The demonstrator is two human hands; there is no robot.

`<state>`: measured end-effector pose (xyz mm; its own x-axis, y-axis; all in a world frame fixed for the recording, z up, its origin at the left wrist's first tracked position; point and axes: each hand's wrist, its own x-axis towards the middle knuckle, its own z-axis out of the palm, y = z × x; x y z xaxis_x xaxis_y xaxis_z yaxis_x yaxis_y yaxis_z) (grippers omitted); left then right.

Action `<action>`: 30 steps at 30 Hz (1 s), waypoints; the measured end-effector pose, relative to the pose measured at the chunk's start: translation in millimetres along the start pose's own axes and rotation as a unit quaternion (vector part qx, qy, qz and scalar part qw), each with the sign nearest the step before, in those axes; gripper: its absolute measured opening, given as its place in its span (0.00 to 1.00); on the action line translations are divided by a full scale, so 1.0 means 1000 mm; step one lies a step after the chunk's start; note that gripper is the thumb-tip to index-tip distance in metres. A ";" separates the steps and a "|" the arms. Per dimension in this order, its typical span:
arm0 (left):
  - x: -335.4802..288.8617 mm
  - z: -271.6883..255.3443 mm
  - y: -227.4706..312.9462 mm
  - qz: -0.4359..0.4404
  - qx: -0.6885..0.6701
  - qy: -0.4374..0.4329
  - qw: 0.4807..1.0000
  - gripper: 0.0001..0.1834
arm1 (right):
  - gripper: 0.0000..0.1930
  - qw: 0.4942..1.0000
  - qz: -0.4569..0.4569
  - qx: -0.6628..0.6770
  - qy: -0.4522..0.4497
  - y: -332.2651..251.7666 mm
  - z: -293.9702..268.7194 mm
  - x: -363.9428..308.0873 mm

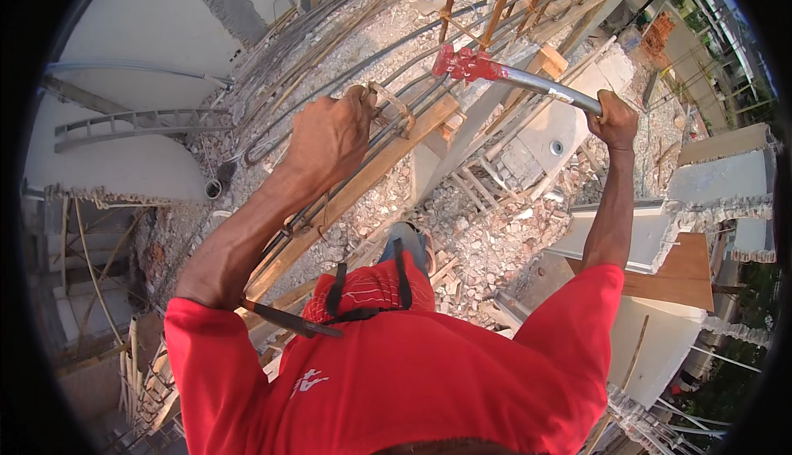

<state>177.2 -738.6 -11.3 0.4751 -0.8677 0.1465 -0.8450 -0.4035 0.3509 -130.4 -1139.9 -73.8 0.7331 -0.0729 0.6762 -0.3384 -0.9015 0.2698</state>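
My left hand (332,132) is closed around one end of a bent, rusty metal piece (403,110), which looks like a rebar stirrup. That piece curves over long steel bars (381,143) lying along a wooden plank (355,187). Raised on the right, my right hand (615,121) wraps round the steel handle of a long tool with a red head (468,65). The head points left, above the bars and apart from my left hand. What kind of tool it is, I cannot make out. Beside my left elbow a dark flat strip (290,320) lies near my waist.
Broken rubble (474,261) covers the ground around my feet. Rusty upright bars (499,5) stand ahead. A small wooden frame (476,187) lies right of the plank. Broken wall slabs (718,183) jut at the right; a pale ladder-like piece (140,122) lies at the left.
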 end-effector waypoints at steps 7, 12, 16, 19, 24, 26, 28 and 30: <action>0.003 -0.003 0.002 0.003 0.012 -0.005 1.000 0.16 | 0.10 0.993 0.116 -0.015 0.014 -0.060 -0.039 -0.021; -0.002 -0.007 0.007 -0.038 -0.057 -0.020 0.997 0.18 | 0.10 0.980 0.187 -0.064 0.021 -0.106 -0.045 -0.051; -0.001 -0.012 0.009 -0.064 -0.077 -0.058 0.993 0.19 | 0.10 0.917 0.380 0.112 -0.039 -0.166 -0.054 -0.100; 0.000 -0.014 0.009 -0.057 -0.081 -0.061 0.993 0.20 | 0.14 0.829 0.511 0.195 -0.116 -0.216 -0.064 -0.126; 0.000 -0.017 0.010 -0.062 -0.077 -0.087 0.991 0.20 | 0.17 0.567 0.649 0.442 -0.248 -0.272 -0.082 -0.135; -0.001 -0.017 0.010 -0.075 -0.072 -0.094 0.990 0.19 | 0.18 0.502 0.690 0.461 -0.242 -0.293 -0.088 -0.135; -0.002 -0.016 0.011 -0.079 -0.067 -0.086 0.991 0.19 | 0.20 0.459 0.712 0.471 -0.245 -0.303 -0.091 -0.135; -0.003 -0.014 0.011 -0.070 -0.055 -0.063 0.994 0.18 | 0.20 0.461 0.722 0.464 -0.224 -0.306 -0.093 -0.136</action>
<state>169.9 -736.8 5.2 0.5465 -0.8371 -0.0256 -0.7370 -0.4952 0.4600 -182.0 -814.3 -184.5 0.2573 -0.7770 -0.5745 -0.4185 0.4463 -0.7910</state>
